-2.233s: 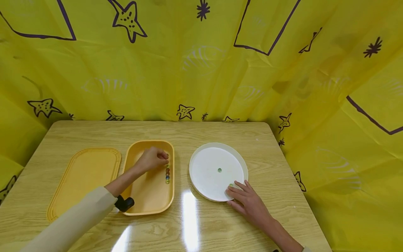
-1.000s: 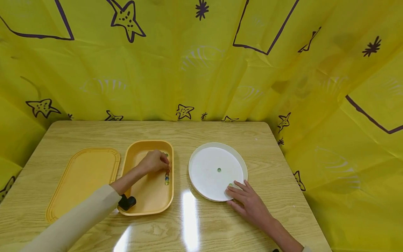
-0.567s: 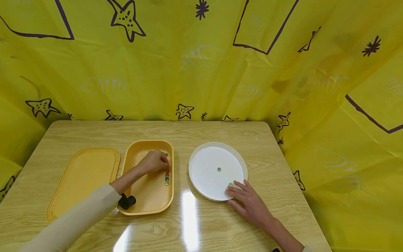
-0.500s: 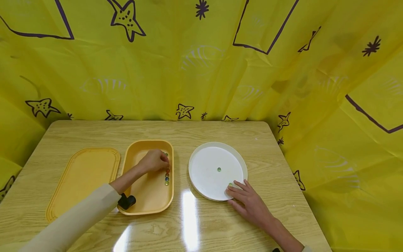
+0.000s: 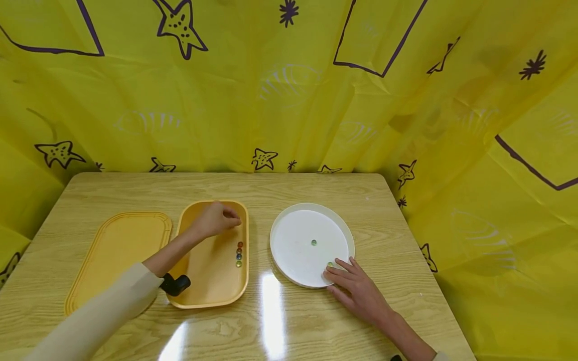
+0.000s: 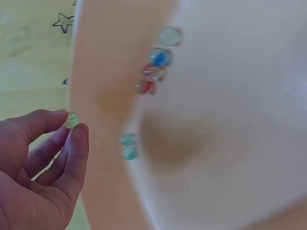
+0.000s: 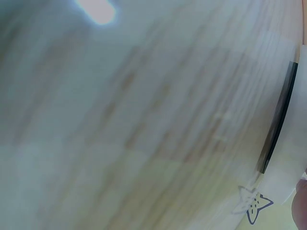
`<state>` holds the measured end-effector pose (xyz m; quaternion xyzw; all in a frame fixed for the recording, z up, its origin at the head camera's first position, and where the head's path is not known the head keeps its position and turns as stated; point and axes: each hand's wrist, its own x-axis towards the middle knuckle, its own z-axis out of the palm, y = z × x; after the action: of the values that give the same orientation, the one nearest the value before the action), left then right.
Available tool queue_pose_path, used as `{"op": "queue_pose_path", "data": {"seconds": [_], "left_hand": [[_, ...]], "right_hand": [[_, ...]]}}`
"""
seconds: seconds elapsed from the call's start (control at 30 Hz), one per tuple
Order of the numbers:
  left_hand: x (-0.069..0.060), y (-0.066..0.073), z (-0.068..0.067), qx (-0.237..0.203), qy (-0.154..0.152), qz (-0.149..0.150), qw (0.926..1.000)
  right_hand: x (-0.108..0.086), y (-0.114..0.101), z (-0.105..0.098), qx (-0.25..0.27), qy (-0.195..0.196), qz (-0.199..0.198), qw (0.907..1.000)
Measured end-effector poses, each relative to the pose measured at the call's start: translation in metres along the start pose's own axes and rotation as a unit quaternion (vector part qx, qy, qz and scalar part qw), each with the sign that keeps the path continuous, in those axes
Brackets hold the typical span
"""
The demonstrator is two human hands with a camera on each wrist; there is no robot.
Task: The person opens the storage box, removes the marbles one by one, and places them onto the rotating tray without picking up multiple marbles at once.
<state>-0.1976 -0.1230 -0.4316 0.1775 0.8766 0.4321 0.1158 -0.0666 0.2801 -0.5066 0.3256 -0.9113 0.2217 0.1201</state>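
My left hand [image 5: 215, 219] is over the far part of the orange tray [image 5: 212, 298], pinching a yellow-green marble [image 6: 72, 120] between thumb and fingertips. Below it, along the tray's right side, lies a row of several marbles: a red one [image 5: 240, 244], another reddish one, a blue one [image 6: 160, 57] and a pale yellow one [image 6: 170, 36]. Two green marbles [image 6: 128, 146] sit farther along that side in the left wrist view. My right hand [image 5: 361, 291] rests at the near right rim of the round white tray [image 5: 298, 271], fingertips beside a yellow-green marble [image 5: 330, 264].
A second green marble [image 5: 313, 242] lies near the middle of the white tray. Left of the orange tray is a flat orange lid [image 5: 119, 260]. Everything stands on a wooden table [image 5: 316, 331], with a yellow patterned curtain [image 5: 289, 115] behind and at the sides.
My left hand has taken the yellow-green marble from the far end of the row and moved with it toward the tray's far end. The right hand has stayed in place.
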Motion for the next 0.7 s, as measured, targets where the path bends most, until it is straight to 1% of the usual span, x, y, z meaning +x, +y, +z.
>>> {"op": "queue_pose_path", "data": {"seconds": [0.07,0.13,0.27,0.37,0.53,0.7], "left_hand": [[-0.001,0.004,-0.004,-0.013,0.005,0.008,0.9999],[-0.002,0.008,-0.007,-0.017,0.015,0.015,0.9996],[-0.003,0.018,-0.011,0.000,0.041,0.025,0.9989],[-0.002,0.028,-0.011,0.002,0.043,0.019,0.9989],[0.000,0.041,-0.004,-0.012,0.028,0.011,0.9995],[0.003,0.049,0.007,-0.012,0.029,0.026,0.9992]], "right_hand": [[0.000,0.000,0.000,0.000,-0.002,0.000,1.0000],[0.000,0.000,0.000,-0.001,-0.003,0.001,1.0000],[0.000,0.000,0.000,-0.003,-0.003,0.001,1.0000],[0.000,0.000,0.000,-0.003,-0.002,0.000,1.0000],[-0.001,0.001,0.001,-0.003,-0.001,-0.001,1.0000],[-0.001,0.000,0.000,-0.004,-0.004,-0.001,1.0000]]}}
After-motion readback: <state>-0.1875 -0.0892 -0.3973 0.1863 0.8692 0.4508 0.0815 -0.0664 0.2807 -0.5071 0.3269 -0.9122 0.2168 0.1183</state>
